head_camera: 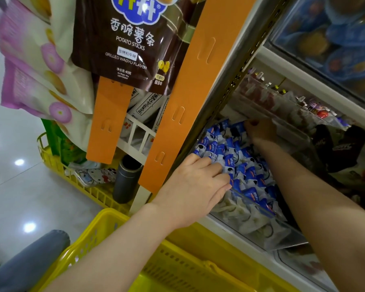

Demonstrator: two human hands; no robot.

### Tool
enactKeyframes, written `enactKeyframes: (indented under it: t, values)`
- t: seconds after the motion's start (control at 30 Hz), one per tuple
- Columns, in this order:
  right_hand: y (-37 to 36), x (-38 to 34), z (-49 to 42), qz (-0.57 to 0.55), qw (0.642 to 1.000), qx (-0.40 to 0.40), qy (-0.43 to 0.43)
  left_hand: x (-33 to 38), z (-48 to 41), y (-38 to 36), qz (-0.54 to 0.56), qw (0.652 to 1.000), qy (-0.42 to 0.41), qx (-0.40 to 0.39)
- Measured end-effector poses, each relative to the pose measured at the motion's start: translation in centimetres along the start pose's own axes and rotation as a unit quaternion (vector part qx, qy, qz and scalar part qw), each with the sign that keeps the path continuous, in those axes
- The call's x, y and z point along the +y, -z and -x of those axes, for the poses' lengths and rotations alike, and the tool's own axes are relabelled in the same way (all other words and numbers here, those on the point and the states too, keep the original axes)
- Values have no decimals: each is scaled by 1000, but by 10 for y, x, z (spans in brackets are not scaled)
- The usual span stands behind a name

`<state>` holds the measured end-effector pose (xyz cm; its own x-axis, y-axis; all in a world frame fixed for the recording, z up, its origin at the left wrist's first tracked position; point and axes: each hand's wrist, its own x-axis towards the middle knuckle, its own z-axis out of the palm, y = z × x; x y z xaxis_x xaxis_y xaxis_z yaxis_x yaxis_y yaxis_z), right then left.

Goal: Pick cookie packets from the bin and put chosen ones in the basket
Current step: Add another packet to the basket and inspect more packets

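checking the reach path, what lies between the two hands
Only blue-and-white cookie packets heaped in the clear bin lie between the left hand and right hand, in the head view.

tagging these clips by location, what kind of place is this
Most likely a snack shop or supermarket aisle: a hanging potato sticks bag on an orange display strip, a clear shelf bin full of blue-and-white cookie packets, and a yellow shopping basket below.

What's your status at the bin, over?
Left hand flat on the cookie packets in the bin. Right hand at the bin's back, grip unclear. Basket waiting below. Orange strip beside left wrist.
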<state>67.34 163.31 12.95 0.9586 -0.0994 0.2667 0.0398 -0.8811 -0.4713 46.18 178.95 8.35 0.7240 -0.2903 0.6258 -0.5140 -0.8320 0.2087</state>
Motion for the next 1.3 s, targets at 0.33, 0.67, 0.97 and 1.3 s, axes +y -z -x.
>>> enactKeyframes:
  t: [0.33,0.67,0.97,1.3]
  values:
    - [63,-22,102,-136,975,120,127,5,7,8,51,997,16,-64]
    - [66,-6,250,-242,928,95,266,46,41,30,460,854,244,17]
    - [52,4,280,-333,919,17,209,69,58,27,570,756,316,53]
    - [34,19,280,-418,889,-186,19,69,62,8,488,768,414,10]
